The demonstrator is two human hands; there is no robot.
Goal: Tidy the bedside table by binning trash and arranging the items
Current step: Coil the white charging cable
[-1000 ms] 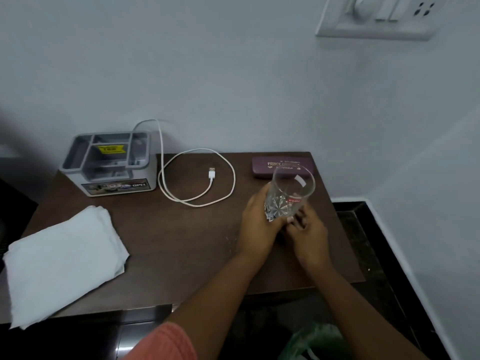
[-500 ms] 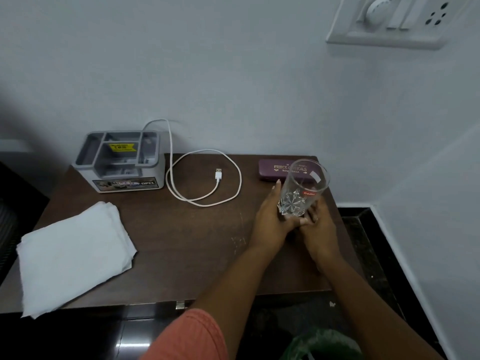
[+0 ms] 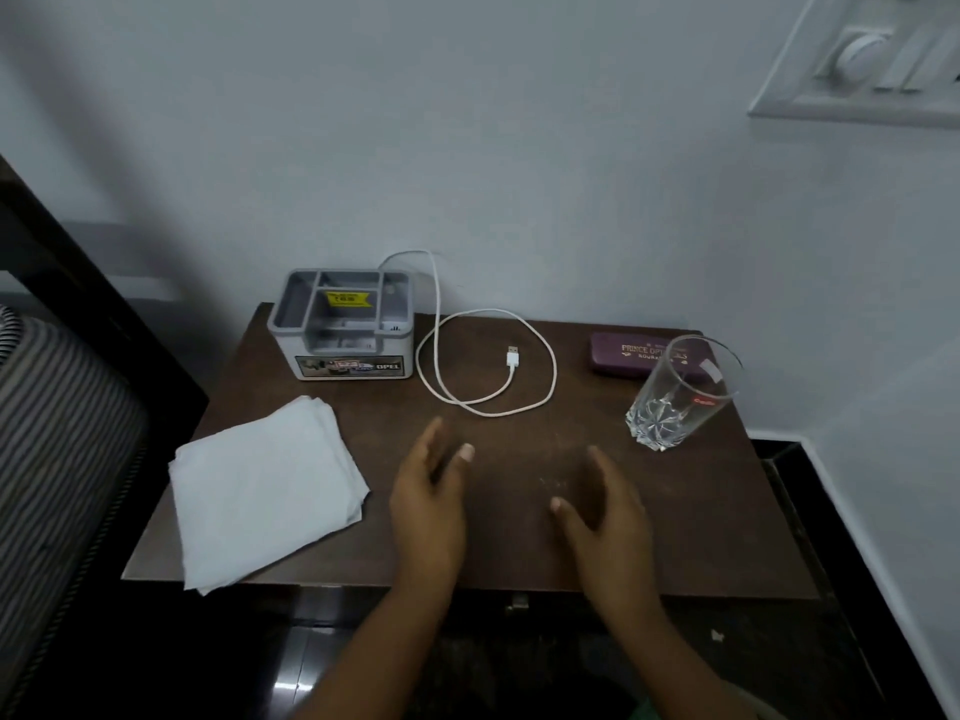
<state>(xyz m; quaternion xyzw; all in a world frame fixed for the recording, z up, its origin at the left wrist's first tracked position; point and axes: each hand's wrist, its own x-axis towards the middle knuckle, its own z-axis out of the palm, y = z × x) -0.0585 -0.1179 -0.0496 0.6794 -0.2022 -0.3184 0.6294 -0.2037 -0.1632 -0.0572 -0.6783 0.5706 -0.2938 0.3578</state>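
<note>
1. Left hand (image 3: 428,504), lower centre of the frame: fingers spread and loose, holding nothing, over the brown bedside table (image 3: 701,537).
2. Right hand (image 3: 605,517), just right of it: fingers likewise apart, empty.
3. Clear drinking glass (image 3: 675,402), right of centre: upright on the table, in front of the maroon spectacle case (image 3: 631,354).
4. White USB cable (image 3: 485,363), centre: coiled.
5. Grey organiser box (image 3: 345,330), upper left of the table.
6. Folded white cloth (image 3: 265,493), left.
</note>
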